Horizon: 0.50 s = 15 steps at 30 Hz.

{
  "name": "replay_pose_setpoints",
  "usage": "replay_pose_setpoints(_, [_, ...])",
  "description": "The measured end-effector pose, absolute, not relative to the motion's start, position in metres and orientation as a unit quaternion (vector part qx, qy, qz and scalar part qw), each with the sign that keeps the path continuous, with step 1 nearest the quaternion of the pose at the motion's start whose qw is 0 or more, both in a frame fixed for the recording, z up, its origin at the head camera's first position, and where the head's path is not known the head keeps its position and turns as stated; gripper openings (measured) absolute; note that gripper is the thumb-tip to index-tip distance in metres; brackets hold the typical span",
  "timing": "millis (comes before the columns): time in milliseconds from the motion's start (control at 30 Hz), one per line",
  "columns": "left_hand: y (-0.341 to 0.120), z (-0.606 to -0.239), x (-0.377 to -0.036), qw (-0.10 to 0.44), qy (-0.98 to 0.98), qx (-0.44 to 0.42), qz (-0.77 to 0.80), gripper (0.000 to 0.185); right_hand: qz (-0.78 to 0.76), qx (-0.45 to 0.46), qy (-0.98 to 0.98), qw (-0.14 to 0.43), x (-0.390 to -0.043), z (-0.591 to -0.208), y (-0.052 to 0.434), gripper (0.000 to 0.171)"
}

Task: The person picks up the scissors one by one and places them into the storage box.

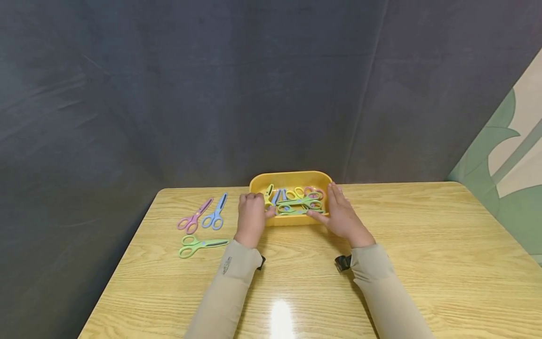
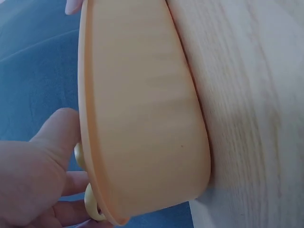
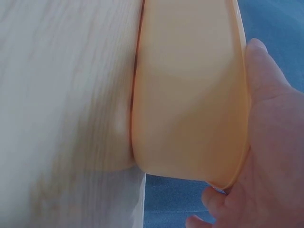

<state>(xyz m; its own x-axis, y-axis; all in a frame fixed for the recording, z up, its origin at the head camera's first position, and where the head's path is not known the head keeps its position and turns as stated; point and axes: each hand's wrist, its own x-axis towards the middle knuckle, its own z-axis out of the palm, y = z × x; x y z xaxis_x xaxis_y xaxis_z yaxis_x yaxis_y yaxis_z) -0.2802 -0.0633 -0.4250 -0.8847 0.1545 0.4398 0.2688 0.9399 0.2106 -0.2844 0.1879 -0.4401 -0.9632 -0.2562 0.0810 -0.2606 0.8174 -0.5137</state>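
Note:
A yellow plastic bin (image 1: 296,221) stands on the table, with several green, blue, yellow and pink scissors inside. My left hand (image 1: 251,214) is over its front left corner, curled around the handle end of yellow scissors (image 1: 269,190). In the left wrist view, yellow handle loops (image 2: 91,202) show above the rim by the fingers, while the thumb touches the rim. My right hand (image 1: 344,217) rests on the bin's right end. Its fingers lie fairly straight along the side, and the thumb reaches over the front rim.
Left of the bin, pink scissors (image 1: 194,218), blue scissors (image 1: 217,212) and green scissors (image 1: 201,245) lie on the wooden table (image 1: 423,259). A dark cloth (image 1: 271,94) hangs behind the table's back edge, close to the bin.

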Motion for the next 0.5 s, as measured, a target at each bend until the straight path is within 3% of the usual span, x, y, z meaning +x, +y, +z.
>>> replay_pose_setpoints(500, [-0.050,-0.420,-0.290,0.125,-0.983,-0.070,-0.114,0.039,0.268,0.131,-0.955,-0.001,-0.285,-0.440,0.188,0.110])
